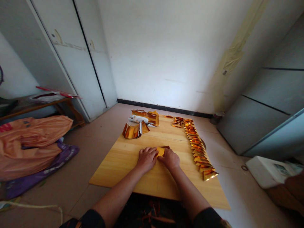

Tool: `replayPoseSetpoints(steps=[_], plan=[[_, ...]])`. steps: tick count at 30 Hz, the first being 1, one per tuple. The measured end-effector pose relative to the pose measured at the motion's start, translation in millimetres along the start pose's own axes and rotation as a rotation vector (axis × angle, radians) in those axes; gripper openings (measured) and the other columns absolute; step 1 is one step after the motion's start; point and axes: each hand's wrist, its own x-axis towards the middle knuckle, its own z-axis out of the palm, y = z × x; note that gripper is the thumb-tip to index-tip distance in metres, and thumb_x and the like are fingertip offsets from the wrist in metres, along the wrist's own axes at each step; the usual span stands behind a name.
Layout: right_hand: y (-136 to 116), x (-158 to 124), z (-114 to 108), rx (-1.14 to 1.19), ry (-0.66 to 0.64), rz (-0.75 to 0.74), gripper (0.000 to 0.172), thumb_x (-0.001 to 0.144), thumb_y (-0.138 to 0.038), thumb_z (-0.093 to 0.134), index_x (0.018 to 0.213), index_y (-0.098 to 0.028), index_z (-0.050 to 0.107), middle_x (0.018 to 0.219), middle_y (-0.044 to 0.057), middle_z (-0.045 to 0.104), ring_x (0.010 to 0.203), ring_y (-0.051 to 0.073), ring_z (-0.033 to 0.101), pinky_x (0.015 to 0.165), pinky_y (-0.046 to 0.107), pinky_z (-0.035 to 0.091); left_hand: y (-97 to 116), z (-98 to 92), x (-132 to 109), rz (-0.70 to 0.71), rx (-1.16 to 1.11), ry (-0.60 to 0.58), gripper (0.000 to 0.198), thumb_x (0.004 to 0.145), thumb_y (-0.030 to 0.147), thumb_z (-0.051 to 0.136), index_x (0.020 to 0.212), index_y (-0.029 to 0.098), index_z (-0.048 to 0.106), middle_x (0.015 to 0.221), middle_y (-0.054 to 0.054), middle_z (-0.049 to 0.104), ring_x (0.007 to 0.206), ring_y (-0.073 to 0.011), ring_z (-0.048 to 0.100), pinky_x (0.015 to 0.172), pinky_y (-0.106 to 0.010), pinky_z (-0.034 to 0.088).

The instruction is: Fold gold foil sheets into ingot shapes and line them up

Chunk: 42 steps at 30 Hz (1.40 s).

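Observation:
Both of my hands rest on a low wooden table (123, 164), pressed together over a small sheet of gold foil paper (161, 151). My left hand (146, 158) has its fingers curled onto the left side of the sheet. My right hand (170, 158) pins the right side, fingers bent down on it. Most of the sheet is hidden under the fingers; only a yellow patch and a dark corner show.
A long overlapping row of folded gold pieces (198, 152) runs along the table's right edge. At the far end lie a curled roll of gold foil (132, 130) and a stack of gold sheets (152, 117). Orange and purple bags (33, 142) lie on the floor at left.

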Motion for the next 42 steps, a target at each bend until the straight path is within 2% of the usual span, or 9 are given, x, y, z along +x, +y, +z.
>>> replayPoseSetpoints(steps=[6, 14, 22, 27, 30, 34, 36, 38, 42], plan=[[9.5, 5.0, -1.4, 0.023, -0.034, 0.005, 0.025, 0.072, -0.039, 0.063, 0.087, -0.019, 0.061, 0.096, 0.008, 0.067, 0.085, 0.021, 0.064, 0.063, 0.026, 0.040, 0.2, -0.7, 0.5, -0.001, 0.038, -0.020, 0.032, 0.081, 0.018, 0.050, 0.108, 0.032, 0.059, 0.133, 0.003, 0.054, 0.119, -0.0234, 0.046, 0.094, -0.045, 0.031], [39.8, 12.1, -6.6, 0.112, -0.032, 0.066, 0.013, 0.068, -0.029, 0.066, 0.075, -0.019, 0.061, 0.078, 0.002, 0.066, 0.072, 0.015, 0.059, 0.054, 0.022, 0.029, -1.5, 0.3, 1.1, -0.004, 0.096, -0.050, 0.032, 0.083, 0.021, 0.049, 0.111, 0.033, 0.057, 0.135, 0.004, 0.052, 0.119, -0.0228, 0.044, 0.095, -0.045, 0.032], [66.6, 20.5, -5.6, 0.184, 0.002, 0.072, 0.004, 0.066, -0.019, 0.064, 0.070, -0.018, 0.063, 0.071, 0.001, 0.063, 0.064, 0.012, 0.052, 0.053, 0.020, 0.028, -3.6, 2.4, 1.9, -0.008, 0.112, -0.052, 0.031, 0.084, 0.023, 0.049, 0.112, 0.034, 0.057, 0.136, 0.006, 0.051, 0.119, -0.0221, 0.044, 0.094, -0.044, 0.032], [77.7, 22.2, -5.1, 0.246, 0.042, 0.072, 0.012, 0.066, -0.009, 0.055, 0.068, -0.017, 0.063, 0.065, 0.000, 0.062, 0.060, 0.011, 0.052, 0.053, 0.019, 0.031, -3.3, 2.7, 2.1, -0.011, 0.108, -0.042, 0.030, 0.084, 0.024, 0.049, 0.111, 0.033, 0.058, 0.135, 0.005, 0.052, 0.119, -0.0221, 0.044, 0.093, -0.044, 0.032], [81.7, 18.2, -2.2, 0.343, 0.148, -0.077, 0.020, 0.069, -0.009, 0.051, 0.080, -0.018, 0.065, 0.077, 0.001, 0.065, 0.066, 0.012, 0.056, 0.059, 0.020, 0.039, -2.5, 1.5, 1.8, -0.019, 0.108, -0.044, 0.031, 0.083, 0.023, 0.049, 0.110, 0.033, 0.058, 0.134, 0.005, 0.052, 0.118, -0.0220, 0.045, 0.093, -0.044, 0.032], [82.7, 11.1, 4.1, 0.323, 0.231, -0.520, 0.029, 0.071, -0.011, 0.056, 0.096, -0.020, 0.067, 0.112, 0.007, 0.063, 0.099, 0.019, 0.057, 0.084, 0.029, 0.044, -1.9, -0.8, 1.9, 0.000, 0.100, -0.053, 0.030, 0.080, 0.033, 0.056, 0.110, 0.031, 0.058, 0.135, 0.003, 0.052, 0.118, -0.0241, 0.044, 0.093, -0.044, 0.031], [81.3, 8.9, 5.6, 0.234, 0.232, -0.651, 0.028, 0.074, -0.013, 0.059, 0.099, -0.020, 0.067, 0.119, 0.009, 0.061, 0.105, 0.021, 0.054, 0.090, 0.033, 0.041, -1.6, -1.8, 2.7, 0.004, 0.095, -0.057, 0.035, 0.077, 0.040, 0.060, 0.110, 0.031, 0.058, 0.135, 0.001, 0.052, 0.118, -0.0252, 0.044, 0.093, -0.044, 0.031], [79.1, 7.7, 5.3, 0.159, 0.213, -0.693, 0.023, 0.078, -0.016, 0.058, 0.099, -0.021, 0.067, 0.117, 0.009, 0.062, 0.103, 0.021, 0.054, 0.090, 0.034, 0.041, -1.3, -2.1, 3.9, -0.007, 0.095, -0.057, 0.035, 0.076, 0.041, 0.061, 0.109, 0.031, 0.058, 0.134, 0.001, 0.053, 0.116, -0.0250, 0.045, 0.092, -0.044, 0.031], [75.9, 5.4, 0.8, 0.092, 0.185, -0.678, 0.019, 0.084, -0.024, 0.057, 0.101, -0.024, 0.066, 0.113, 0.006, 0.064, 0.101, 0.020, 0.053, 0.088, 0.033, 0.040, -2.2, -0.3, 5.9, 0.002, 0.096, -0.035, 0.028, 0.079, 0.037, 0.060, 0.106, 0.031, 0.060, 0.130, 0.002, 0.056, 0.113, -0.0235, 0.047, 0.090, -0.042, 0.031]])
